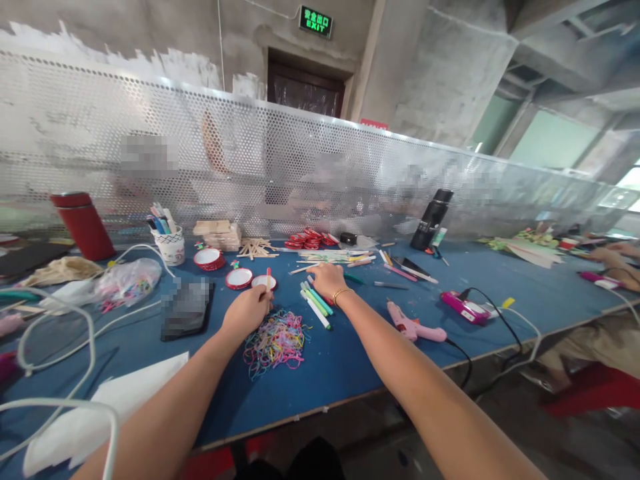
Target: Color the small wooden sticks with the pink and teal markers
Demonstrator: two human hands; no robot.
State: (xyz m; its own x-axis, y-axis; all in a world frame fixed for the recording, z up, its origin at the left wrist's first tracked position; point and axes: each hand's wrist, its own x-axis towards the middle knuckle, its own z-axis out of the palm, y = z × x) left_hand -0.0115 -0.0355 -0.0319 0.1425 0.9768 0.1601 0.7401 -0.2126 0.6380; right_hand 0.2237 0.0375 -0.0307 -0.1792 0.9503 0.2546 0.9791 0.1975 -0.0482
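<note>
Fingers (265,300) of your left hand (245,310) are pinching a small flat stick (269,277), which stands nearly upright with a reddish top end showing above your grip — in this view it overlaps one white, red-rimmed round piece (259,283). A second such round piece (239,278) lies just beside that one, farther left. Your right hand (327,280), with a gold-coloured bracelet (342,292) at the wrist, reaches farther forward, its fingers bent down toward pens and thin sticks (333,255) on the blue table (345,367); you cannot be told from here whether they grip anything, as the tips are too small to make out. Green, teal and white markers (316,307) lie side by side, near that hand and on its left. Between your forearms, close to the left hand, sits a tangled heap of coloured loops (277,341). A pink glue gun (413,325) rests to the right of your right forearm, and a dark phone (186,310) lies left of your left hand — behind them, loose wooden sticks (256,249) and a pile of red pieces (310,238) lie near the perforated screen (300,167)
</note>
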